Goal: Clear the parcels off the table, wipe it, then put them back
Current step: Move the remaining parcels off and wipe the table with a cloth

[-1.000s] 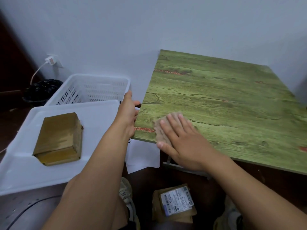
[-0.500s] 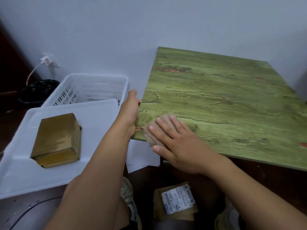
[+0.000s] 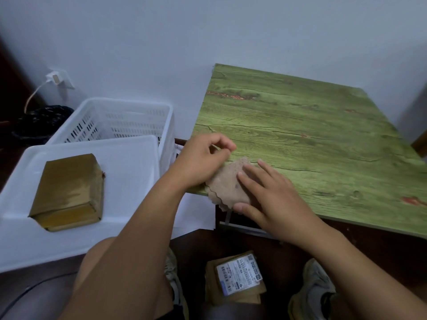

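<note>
Surface [image 3: 312, 139], green wood grain, bare of parcels, wiped up to near left corner. Brown parcel [image 3: 69, 192] in white tray [image 3: 129, 158]; labelled parcel [image 3: 238, 277] on floor. Cloth [image 3: 227, 183], tan and wavy-edged, now dragged half over the edge. Right hand [image 3: 275, 204] flat on it, fingers [image 3: 251, 179] straight; left hand [image 3: 203, 160], earlier on the rim, now pinching cloth. Wiping probably ending.

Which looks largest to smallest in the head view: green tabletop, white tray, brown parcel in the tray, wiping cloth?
1. green tabletop
2. white tray
3. brown parcel
4. wiping cloth, partly hidden by both hands, so its rank is unsure.
</note>
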A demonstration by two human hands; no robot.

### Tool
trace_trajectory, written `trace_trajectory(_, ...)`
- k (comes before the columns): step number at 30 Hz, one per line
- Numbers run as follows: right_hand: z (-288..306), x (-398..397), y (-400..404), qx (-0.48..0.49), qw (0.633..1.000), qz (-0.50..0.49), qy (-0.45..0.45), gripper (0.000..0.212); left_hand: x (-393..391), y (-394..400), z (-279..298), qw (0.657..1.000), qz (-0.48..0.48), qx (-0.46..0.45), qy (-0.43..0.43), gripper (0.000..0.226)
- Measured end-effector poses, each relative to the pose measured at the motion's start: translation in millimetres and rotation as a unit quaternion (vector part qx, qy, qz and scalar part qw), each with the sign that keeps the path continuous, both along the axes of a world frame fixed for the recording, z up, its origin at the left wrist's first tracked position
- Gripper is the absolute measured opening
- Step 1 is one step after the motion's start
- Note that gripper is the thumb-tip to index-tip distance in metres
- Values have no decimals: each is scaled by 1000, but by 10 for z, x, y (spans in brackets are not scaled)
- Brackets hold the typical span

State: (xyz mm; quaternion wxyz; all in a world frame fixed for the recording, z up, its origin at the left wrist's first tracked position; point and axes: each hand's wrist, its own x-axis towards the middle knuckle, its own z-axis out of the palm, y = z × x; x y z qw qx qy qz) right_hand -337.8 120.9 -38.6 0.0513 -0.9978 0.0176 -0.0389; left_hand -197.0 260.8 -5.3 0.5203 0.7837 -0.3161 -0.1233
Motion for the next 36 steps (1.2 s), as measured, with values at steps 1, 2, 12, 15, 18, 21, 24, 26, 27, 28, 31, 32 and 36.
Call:
trace_trajectory(1, 9, -14, -15, 6, 1000, -12, -12, 74, -12, 3, -12, 999, -37, 23, -10, 16)
trace_trajectory(2, 21, -33, -32, 10, 999, -21, -27, 71, -19, 5, -32, 996, -64, 51, -24, 15)
trace_trajectory(12, 119, 57, -136, 35, 999, -9, -33, 54, -97, 30, -149, 925, -156, 290, -190, 63)
trace_trajectory(15, 158, 105, -60, -61, 998, -26, -22, 57, -141, 15, -126, 911, -131, 307, -241, 56)
trace_trajectory(18, 102, 181, 45, 12, 1000, 1, -12, 68, -141, 25, -87, 906, -119, 304, -269, 43)
trace_trajectory(21, 49, 303, 129, 84, 993, 7, 87, 82, -64, 88, -54, 949, -70, 229, -206, 42)
trace_trajectory(24, 39, 498, 181, 33, 989, -21, 143, 80, 139, 128, -45, 978, 74, 145, -127, 30)
trace_trajectory(26, 61, 642, 214, 34, 988, -16, 152, 69, 278, 140, -51, 977, 162, 110, -85, 28)
trace_trajectory(27, 70, 709, 219, 30, 988, -8, 153, 67, 336, 141, -41, 976, 194, 88, -50, 28)
trace_trajectory(28, 75, 772, 225, 26, 987, 1, 156, 66, 384, 138, -33, 975, 215, 65, -3, 28)
trace_trajectory(31, 73, 1005, 232, 27, 988, 18, 153, 66, 471, 114, -12, 964, 228, 5, 140, 21)
trace_trajectory(32, 62, 1098, 230, 26, 988, 16, 152, 66, 495, 99, -6, 956, 228, -17, 186, 22)
trace_trajectory(36, 43, 1513, 191, 36, 987, -11, 158, 67, 571, -21, 52, 920, 230, -68, 310, 26)
